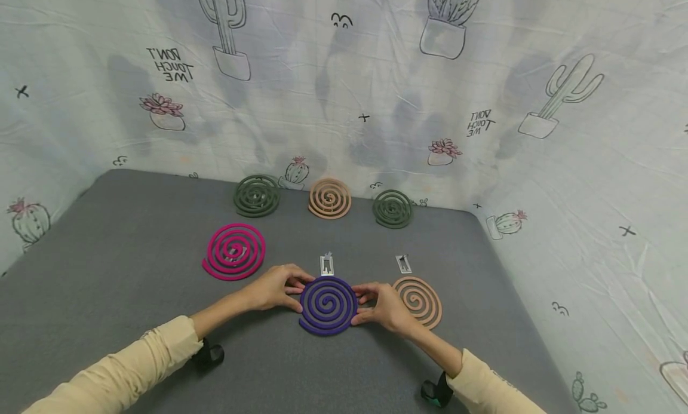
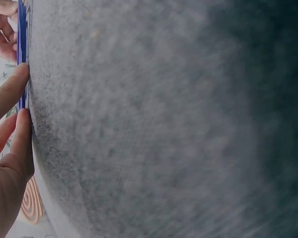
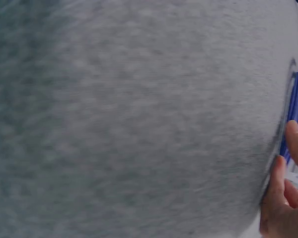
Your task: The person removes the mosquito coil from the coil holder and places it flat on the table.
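A purple mosquito coil point(image 1: 328, 305) is between the two hands near the middle of the table. The left hand point(image 1: 280, 287) pinches its left edge, thumb below and fingers above. On the opposite edge, the right hand point(image 1: 383, 306) holds it the same way. Both wrist views show the purple coil point(image 2: 22, 49) edge-on, close to the grey surface; whether it touches is hard to tell. Just beyond it lies a small metal coil stand point(image 1: 326, 264). A tan coil point(image 1: 421, 303) lies beside the right hand, partly hidden by it.
Left of the hands, a pink coil point(image 1: 234, 252) sits over a metal stand. Along the back are a green coil point(image 1: 257, 196), a tan coil point(image 1: 330, 199) and another green coil point(image 1: 393, 209). A second metal stand point(image 1: 404, 264) lies at right. Printed cloth point(image 1: 344, 91) surrounds the grey table point(image 1: 134, 253).
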A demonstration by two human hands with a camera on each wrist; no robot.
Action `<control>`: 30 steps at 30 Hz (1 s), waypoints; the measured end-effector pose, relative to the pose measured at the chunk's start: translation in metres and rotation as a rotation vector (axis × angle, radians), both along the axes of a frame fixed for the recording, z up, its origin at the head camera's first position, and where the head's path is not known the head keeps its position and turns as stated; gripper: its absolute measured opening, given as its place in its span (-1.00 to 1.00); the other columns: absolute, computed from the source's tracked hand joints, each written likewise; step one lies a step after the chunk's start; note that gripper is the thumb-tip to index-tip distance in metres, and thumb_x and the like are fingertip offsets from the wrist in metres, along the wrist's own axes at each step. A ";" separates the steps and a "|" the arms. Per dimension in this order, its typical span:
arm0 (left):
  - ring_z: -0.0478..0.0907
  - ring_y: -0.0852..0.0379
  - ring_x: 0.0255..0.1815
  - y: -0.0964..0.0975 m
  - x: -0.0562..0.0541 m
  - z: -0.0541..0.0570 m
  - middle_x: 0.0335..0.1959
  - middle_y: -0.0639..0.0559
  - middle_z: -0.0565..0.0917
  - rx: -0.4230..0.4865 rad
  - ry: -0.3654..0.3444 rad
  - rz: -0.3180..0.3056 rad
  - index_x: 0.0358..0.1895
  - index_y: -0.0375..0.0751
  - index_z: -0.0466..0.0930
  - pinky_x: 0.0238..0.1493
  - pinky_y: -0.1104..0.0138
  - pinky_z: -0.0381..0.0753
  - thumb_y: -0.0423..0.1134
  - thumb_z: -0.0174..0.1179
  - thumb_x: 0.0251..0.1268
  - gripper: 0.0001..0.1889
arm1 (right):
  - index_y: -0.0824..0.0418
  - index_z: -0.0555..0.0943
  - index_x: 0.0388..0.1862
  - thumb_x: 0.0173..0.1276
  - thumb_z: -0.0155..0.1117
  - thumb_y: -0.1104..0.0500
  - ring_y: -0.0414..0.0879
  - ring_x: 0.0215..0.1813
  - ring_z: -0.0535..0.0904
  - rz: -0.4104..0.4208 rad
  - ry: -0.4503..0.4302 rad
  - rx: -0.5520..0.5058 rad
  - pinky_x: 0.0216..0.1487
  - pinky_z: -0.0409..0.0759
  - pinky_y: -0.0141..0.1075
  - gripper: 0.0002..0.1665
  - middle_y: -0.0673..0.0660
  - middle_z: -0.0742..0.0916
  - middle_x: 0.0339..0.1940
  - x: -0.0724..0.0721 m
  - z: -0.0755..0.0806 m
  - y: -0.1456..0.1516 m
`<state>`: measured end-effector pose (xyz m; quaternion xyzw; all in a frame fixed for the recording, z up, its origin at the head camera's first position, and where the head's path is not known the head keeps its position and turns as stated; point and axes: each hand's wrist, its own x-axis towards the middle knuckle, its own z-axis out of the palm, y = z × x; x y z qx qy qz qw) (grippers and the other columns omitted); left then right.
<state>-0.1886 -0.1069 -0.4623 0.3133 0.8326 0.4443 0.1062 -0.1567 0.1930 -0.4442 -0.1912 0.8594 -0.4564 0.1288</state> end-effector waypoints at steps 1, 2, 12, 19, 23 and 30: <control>0.82 -0.05 0.00 0.000 0.000 0.000 0.06 -0.33 0.75 -0.003 -0.006 0.002 0.17 -0.59 0.72 0.07 0.42 0.83 -0.53 0.69 -0.01 -0.40 | 0.64 0.67 0.21 0.08 0.71 0.52 0.00 -0.01 0.76 0.002 -0.001 -0.004 -0.05 0.86 -0.37 -0.32 0.49 0.80 0.08 0.000 -0.001 0.000; 0.82 -0.05 0.00 0.000 -0.001 0.000 0.06 -0.34 0.76 -0.004 -0.001 -0.001 0.17 -0.59 0.72 0.07 0.42 0.83 -0.53 0.69 -0.01 -0.40 | 0.64 0.66 0.21 0.09 0.71 0.53 0.00 0.00 0.76 0.002 -0.005 -0.010 -0.04 0.86 -0.36 -0.32 0.50 0.79 0.09 0.000 -0.001 0.000; 0.79 0.01 -0.03 0.002 0.000 0.003 -0.05 -0.24 0.76 -0.003 0.034 -0.009 0.14 -0.60 0.73 0.07 0.38 0.84 -0.53 0.72 -0.06 -0.40 | 0.63 0.70 0.15 0.09 0.71 0.53 -0.01 -0.03 0.75 0.029 0.046 0.011 -0.05 0.87 -0.34 -0.39 0.47 0.80 0.02 -0.003 -0.002 0.002; 0.77 0.02 0.00 0.002 0.004 0.005 0.00 -0.23 0.74 -0.032 0.015 0.001 0.19 -0.56 0.72 0.09 0.37 0.83 -0.53 0.70 -0.02 -0.38 | 0.61 0.72 0.13 0.11 0.71 0.50 -0.17 -0.07 0.72 0.067 0.074 0.037 -0.05 0.84 -0.35 -0.41 0.42 0.83 -0.01 -0.006 -0.003 0.006; 0.77 0.01 0.02 0.002 0.004 0.005 0.02 -0.23 0.73 -0.037 0.016 0.000 0.21 -0.55 0.71 0.10 0.35 0.83 -0.53 0.70 -0.02 -0.37 | 0.61 0.72 0.13 0.12 0.72 0.47 -0.26 -0.09 0.70 0.086 0.097 0.048 -0.04 0.81 -0.38 -0.42 0.39 0.84 -0.04 -0.010 -0.005 0.008; 0.76 0.00 0.04 0.001 0.003 0.006 0.04 -0.25 0.73 -0.042 0.006 -0.011 0.21 -0.56 0.71 0.12 0.36 0.83 -0.53 0.69 0.01 -0.38 | 0.59 0.73 0.15 0.13 0.73 0.44 -0.23 -0.14 0.73 0.113 0.136 0.064 -0.05 0.76 -0.37 -0.40 0.34 0.86 -0.10 -0.015 -0.007 0.011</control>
